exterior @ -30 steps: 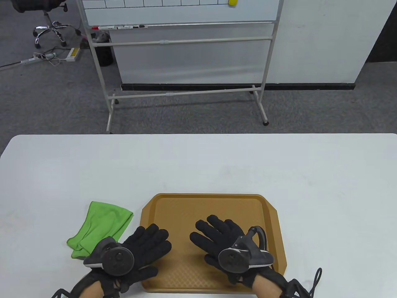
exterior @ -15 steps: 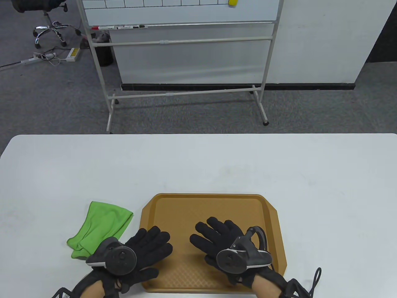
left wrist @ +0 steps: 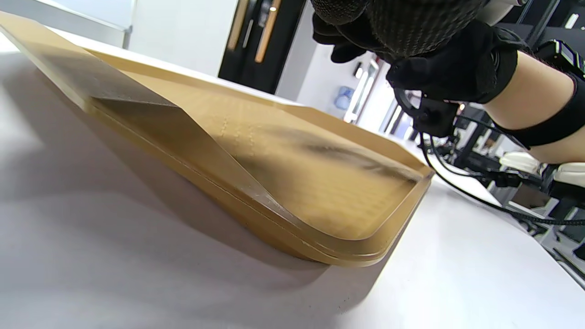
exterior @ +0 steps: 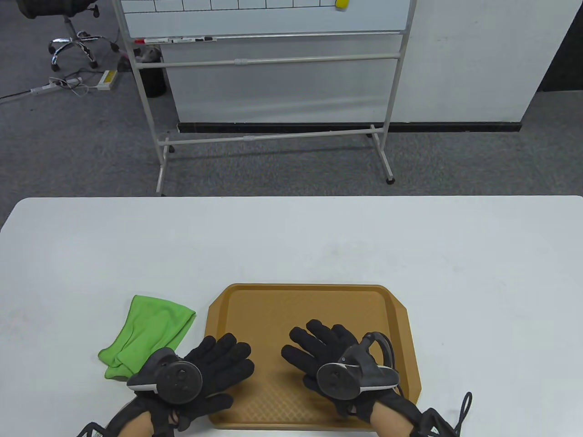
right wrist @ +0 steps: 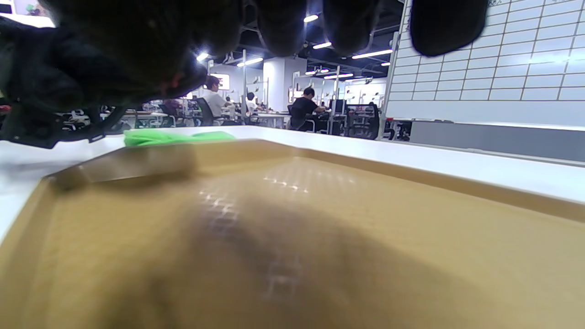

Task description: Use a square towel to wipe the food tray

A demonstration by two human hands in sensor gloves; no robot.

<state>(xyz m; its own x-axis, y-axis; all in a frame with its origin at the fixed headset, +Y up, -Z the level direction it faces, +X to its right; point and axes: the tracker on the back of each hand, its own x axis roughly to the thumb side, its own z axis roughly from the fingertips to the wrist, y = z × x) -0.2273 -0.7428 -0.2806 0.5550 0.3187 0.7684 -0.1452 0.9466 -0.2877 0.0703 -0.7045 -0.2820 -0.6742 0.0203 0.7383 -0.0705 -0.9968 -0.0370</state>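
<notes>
A tan food tray [exterior: 314,300] lies at the table's near edge; it also shows in the left wrist view [left wrist: 292,183] and the right wrist view [right wrist: 320,237]. A folded green square towel [exterior: 145,332] lies on the table just left of the tray, and shows in the right wrist view [right wrist: 173,136]. My left hand [exterior: 218,364] is open, fingers spread above the tray's near left corner, right beside the towel. My right hand [exterior: 319,348] is open, fingers spread above the tray's near middle. Neither hand holds anything.
The white table [exterior: 291,241] stretches far behind the tray. A whiteboard on a stand [exterior: 268,68] is on the floor beyond the table. A cable [exterior: 464,405] trails from my right wrist at the near right.
Both hands have shifted only slightly: the left a little right and nearer, the right a little nearer. The towel and tray have not moved.
</notes>
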